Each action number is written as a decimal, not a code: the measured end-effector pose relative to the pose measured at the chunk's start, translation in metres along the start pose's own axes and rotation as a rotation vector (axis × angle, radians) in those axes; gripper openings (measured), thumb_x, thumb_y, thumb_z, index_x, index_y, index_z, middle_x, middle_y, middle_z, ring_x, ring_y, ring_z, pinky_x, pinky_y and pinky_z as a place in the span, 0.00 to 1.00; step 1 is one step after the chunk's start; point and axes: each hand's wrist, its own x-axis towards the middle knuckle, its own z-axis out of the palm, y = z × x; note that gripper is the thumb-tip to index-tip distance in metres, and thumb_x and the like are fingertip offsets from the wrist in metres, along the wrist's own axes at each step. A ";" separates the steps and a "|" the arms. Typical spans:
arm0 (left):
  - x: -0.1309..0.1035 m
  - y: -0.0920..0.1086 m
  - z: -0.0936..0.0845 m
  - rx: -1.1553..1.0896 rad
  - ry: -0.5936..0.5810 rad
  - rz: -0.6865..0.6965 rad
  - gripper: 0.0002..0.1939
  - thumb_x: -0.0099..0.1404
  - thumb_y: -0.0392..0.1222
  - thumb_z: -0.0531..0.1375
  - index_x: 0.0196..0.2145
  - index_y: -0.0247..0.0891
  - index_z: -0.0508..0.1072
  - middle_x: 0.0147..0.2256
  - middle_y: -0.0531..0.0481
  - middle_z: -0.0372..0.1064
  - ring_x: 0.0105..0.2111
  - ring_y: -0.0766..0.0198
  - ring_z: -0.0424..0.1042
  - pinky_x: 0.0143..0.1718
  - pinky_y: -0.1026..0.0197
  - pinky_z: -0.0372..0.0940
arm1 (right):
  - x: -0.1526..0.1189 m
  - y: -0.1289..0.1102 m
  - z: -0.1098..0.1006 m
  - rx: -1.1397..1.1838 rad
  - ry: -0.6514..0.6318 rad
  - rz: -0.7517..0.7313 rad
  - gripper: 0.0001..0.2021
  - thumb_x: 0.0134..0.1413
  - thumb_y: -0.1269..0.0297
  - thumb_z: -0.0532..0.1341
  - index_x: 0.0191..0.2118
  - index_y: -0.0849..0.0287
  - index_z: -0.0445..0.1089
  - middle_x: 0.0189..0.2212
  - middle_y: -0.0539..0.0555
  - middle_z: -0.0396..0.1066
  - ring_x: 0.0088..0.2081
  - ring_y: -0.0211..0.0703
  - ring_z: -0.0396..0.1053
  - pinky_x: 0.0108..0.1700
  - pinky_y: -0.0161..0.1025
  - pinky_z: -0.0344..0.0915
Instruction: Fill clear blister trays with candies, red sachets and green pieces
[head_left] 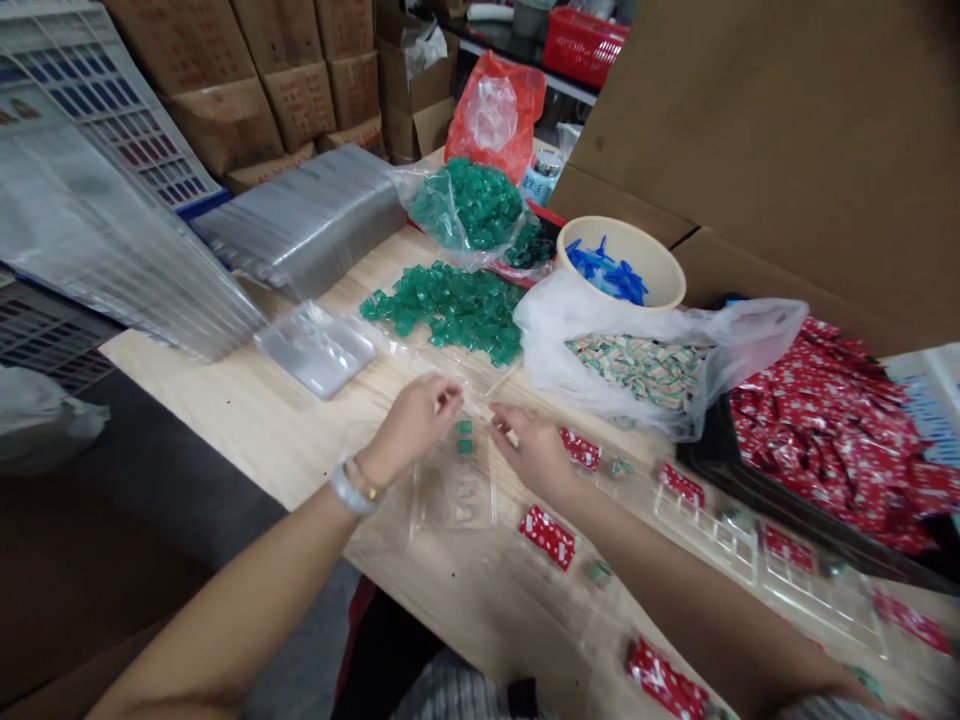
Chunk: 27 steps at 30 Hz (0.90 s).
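Observation:
My left hand (426, 415), with bracelets at the wrist, is closed in a pinch above the far end of a clear plastic tray (439, 500). Opposite it, my right hand (531, 445) has its thumb and fingertips drawn together. Something thin and transparent seems to lie between the two hands, but blur hides what it is. Two small green squares (465, 437) sit in the tray, just below my fingers. Beyond the hands spreads a loose pile of green pieces (457, 305). Red patterned packets (548, 537) lie beside my right forearm.
Clear plastic sleeves (315, 348) lie at left, before a larger stack (307, 220). Behind are a bag of green pieces (480, 200) and a cream bowl (667, 275) of blue pieces. To the right are a bag of striped packets (645, 370) and a heap of red packets (825, 430).

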 end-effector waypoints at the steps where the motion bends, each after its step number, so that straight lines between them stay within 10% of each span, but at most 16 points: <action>1: 0.023 -0.002 0.000 0.033 0.076 0.007 0.10 0.61 0.38 0.50 0.37 0.35 0.69 0.34 0.47 0.65 0.35 0.64 0.65 0.39 0.61 0.61 | 0.015 0.006 -0.005 -0.019 0.041 0.022 0.13 0.57 0.65 0.50 0.45 0.62 0.65 0.36 0.56 0.69 0.39 0.42 0.66 0.43 0.38 0.60; 7: 0.104 -0.017 0.036 0.320 -0.082 0.088 0.14 0.56 0.32 0.53 0.41 0.35 0.69 0.42 0.42 0.63 0.42 0.57 0.63 0.44 0.57 0.58 | 0.089 0.041 -0.003 -0.226 -0.057 0.194 0.12 0.51 0.73 0.53 0.42 0.65 0.65 0.40 0.62 0.63 0.36 0.45 0.65 0.36 0.38 0.61; 21: 0.079 -0.017 0.026 -0.594 -0.095 -0.295 0.11 0.54 0.37 0.56 0.36 0.31 0.72 0.25 0.51 0.68 0.22 0.68 0.65 0.26 0.65 0.62 | 0.074 0.045 0.002 0.570 0.237 0.110 0.11 0.48 0.68 0.55 0.40 0.59 0.65 0.32 0.52 0.65 0.31 0.38 0.64 0.35 0.37 0.63; 27: 0.063 0.000 0.023 -1.113 -0.038 -0.473 0.09 0.53 0.36 0.59 0.33 0.33 0.73 0.27 0.50 0.69 0.23 0.71 0.65 0.26 0.68 0.63 | 0.067 0.028 -0.009 0.892 0.156 0.212 0.09 0.40 0.62 0.61 0.28 0.59 0.63 0.27 0.49 0.61 0.26 0.35 0.61 0.28 0.34 0.60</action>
